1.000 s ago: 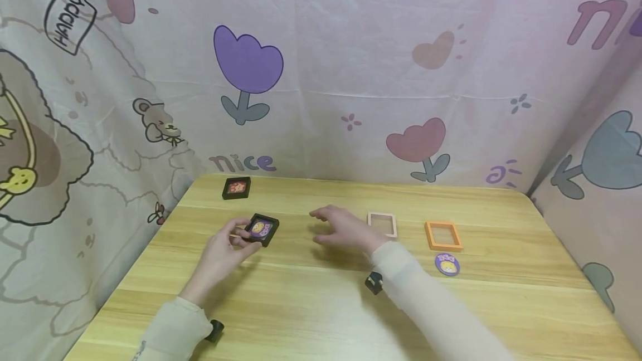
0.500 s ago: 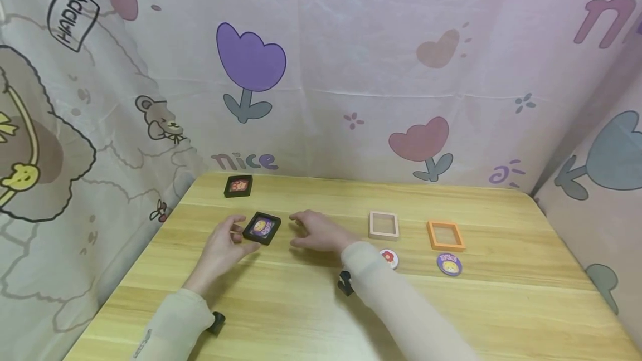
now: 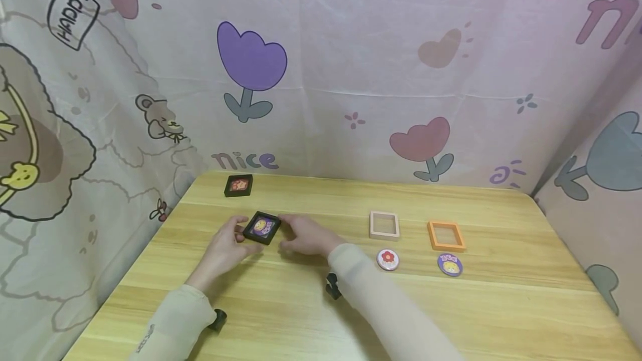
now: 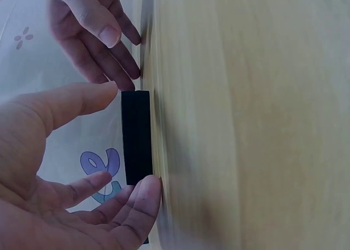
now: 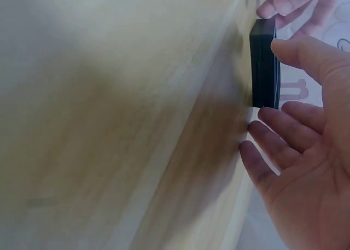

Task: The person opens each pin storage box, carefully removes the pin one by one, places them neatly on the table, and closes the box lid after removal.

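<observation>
A square black frame with a purple round badge showing a yellow cartoon figure inside lies on the table between the two hands, turned cornerwise in the head view. My left hand is at its left side, fingers and thumb spread, fingertips close by the left corner. From the other side my right hand reaches in, its fingertips right at the right corner. The left wrist view shows the black frame edge-on between left thumb and fingers. In the right wrist view the right thumb overlaps the frame, the fingers extended below.
Another black frame with a red picture is at the back left. On the right lie a pale pink frame, an orange frame, a red-flower badge and a purple badge. A printed cloth stands behind the wooden table.
My right hand has moved left to the black frame, uncovering the red-flower badge. The left hand has loosened from the frame, which now lies on the table.
</observation>
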A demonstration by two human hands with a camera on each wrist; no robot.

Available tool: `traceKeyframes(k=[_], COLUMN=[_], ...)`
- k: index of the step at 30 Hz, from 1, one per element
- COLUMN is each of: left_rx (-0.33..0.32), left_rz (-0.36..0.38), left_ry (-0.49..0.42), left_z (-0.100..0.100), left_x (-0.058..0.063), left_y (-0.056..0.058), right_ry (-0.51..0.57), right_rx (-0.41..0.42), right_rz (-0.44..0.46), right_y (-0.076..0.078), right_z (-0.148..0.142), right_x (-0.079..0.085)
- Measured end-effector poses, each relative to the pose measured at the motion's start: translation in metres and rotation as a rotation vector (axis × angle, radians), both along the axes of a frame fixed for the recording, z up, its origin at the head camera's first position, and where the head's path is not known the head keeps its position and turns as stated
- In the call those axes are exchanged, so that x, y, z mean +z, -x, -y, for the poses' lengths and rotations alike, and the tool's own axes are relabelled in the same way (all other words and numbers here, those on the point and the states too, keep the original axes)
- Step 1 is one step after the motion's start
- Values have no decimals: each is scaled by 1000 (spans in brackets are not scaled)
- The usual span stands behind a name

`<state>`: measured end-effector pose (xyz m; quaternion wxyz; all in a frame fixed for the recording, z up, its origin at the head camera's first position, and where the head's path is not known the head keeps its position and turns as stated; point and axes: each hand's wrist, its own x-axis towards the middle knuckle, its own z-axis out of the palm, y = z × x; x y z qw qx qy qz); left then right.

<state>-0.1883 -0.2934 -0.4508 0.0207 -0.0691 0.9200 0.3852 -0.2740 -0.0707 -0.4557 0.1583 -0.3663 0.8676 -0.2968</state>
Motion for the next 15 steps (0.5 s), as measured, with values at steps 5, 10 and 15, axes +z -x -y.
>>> traceKeyframes(k=[5,10,15], left_rx=[-13,-27,-29], left_rz=[1,8,7], left_ry=[23,23,34], left_z=[-1,-1,0], left_x=[0,0,0], left_y=[2,2,3], right_ry=[-3,-9,-1], right_rx=[-19,-18,-17], right_rz=[4,-7,-11], right_y=[-1,-2,-3], right_z=[2,4,4], right_x=[-1,-1,0])
